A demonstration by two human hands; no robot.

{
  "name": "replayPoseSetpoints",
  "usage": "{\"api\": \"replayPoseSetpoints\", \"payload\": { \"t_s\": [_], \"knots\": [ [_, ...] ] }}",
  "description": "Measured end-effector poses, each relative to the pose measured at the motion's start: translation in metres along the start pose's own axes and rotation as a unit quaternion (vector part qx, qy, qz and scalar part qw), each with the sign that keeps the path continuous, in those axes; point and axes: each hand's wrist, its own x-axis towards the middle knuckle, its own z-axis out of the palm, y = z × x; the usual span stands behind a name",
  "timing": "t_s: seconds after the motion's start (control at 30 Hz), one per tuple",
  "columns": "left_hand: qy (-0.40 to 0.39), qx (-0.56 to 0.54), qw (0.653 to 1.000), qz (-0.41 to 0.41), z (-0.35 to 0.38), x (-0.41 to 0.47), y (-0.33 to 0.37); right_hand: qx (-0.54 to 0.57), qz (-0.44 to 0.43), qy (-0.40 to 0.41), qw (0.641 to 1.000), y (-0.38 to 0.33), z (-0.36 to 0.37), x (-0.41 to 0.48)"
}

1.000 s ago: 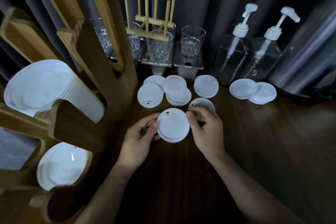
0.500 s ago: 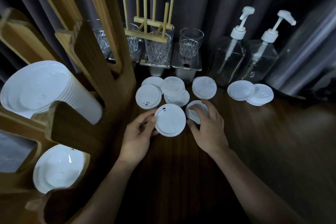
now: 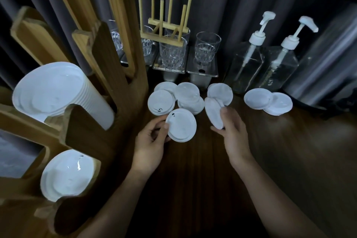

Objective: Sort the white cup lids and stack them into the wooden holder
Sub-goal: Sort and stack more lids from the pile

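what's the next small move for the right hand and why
Probably nest the tilted lid in the right hand onto the flat lid the left hand holds: both are gripped, side by side, and the wooden holder stands to the left.

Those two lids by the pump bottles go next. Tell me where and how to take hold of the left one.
Pinch the left lid by its rim, probably at its right edge, coming from above. It lies flat and thin, but that edge overlaps the right lid, so it seems propped off the table, leaving room to get under it.
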Motion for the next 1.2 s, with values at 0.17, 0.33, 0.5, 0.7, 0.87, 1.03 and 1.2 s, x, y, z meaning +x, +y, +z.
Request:
{"api": "replayPoseSetpoints", "payload": {
  "t_s": [0.17, 0.33, 0.5, 0.7, 0.87, 1.03, 1.2],
  "knots": [
    [-0.004, 0.007, 1.0, -0.005, -0.001, 0.0, 0.0, 0.152, 0.138, -0.003, 0.979, -0.02, 0.013, 0.002],
    [-0.009, -0.012, 1.0, -0.005, 0.0, 0.0, 0.002, 0.011, 0.048, 0.005, 0.999, -0.007, 0.013, -0.001],
    [-0.024, -0.031, 0.999, 0.0, -0.003, -0.001, 0.002, -0.064, 0.005, 0.013, 0.998, 0.005, 0.018, -0.006],
    [-0.036, -0.035, 0.999, 0.001, -0.006, 0.0, 0.003, -0.068, -0.014, 0.012, 0.998, 0.013, 0.03, -0.01],
    [-0.052, -0.033, 0.998, 0.003, -0.007, 0.0, 0.002, -0.098, -0.069, 0.009, 0.993, 0.018, 0.035, -0.008],
    [-0.066, -0.023, 0.998, 0.008, -0.008, 0.001, 0.001, -0.183, -0.143, -0.019, 0.972, 0.019, 0.039, -0.009],
    [-0.079, -0.026, 0.997, 0.005, -0.007, 0.001, 0.004, -0.204, -0.161, -0.031, 0.965, 0.02, 0.04, -0.008]
  ]
}}
